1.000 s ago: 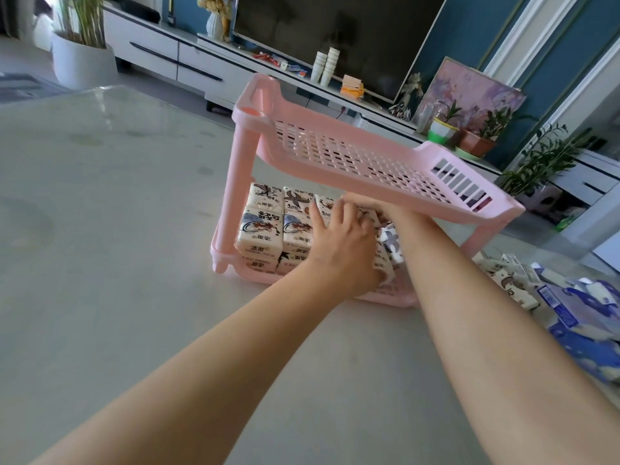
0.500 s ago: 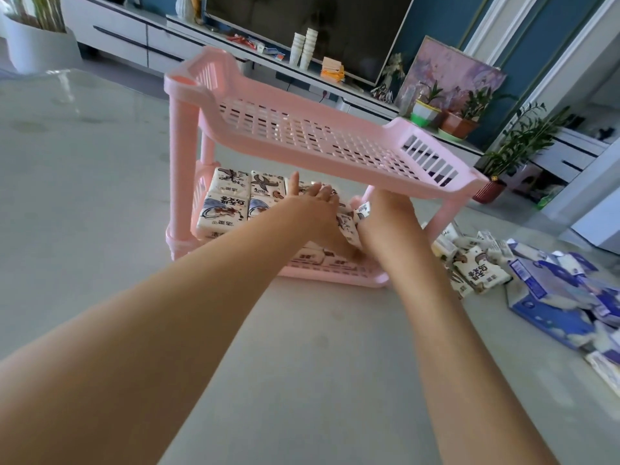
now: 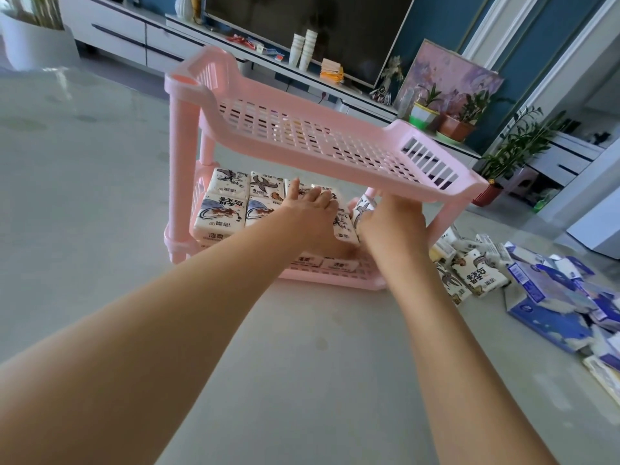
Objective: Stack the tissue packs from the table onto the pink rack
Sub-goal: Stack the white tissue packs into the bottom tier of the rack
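A pink two-tier rack (image 3: 335, 152) stands on the grey table (image 3: 100, 229). Its upper shelf holds nothing. On the lower shelf lie stacked white tissue packs (image 3: 223, 209) with cartoon prints. My left hand (image 3: 307, 213) lies flat on top of these packs, fingers straight. Under the upper shelf at the right end my right hand (image 3: 391, 219) holds an upright tissue pack (image 3: 364, 206) beside the stack. Its fingers are hidden behind the hand.
More white tissue packs (image 3: 473, 273) and blue packs (image 3: 553, 297) lie in a heap on the table to the right of the rack. Beyond the table are a TV cabinet (image 3: 141, 38), potted plants (image 3: 456, 122) and a painting.
The view has moved closer and the rack sits more centred. Both hands stay inside the lower shelf; the right hand's pack now stands more upright at the stack's right end.
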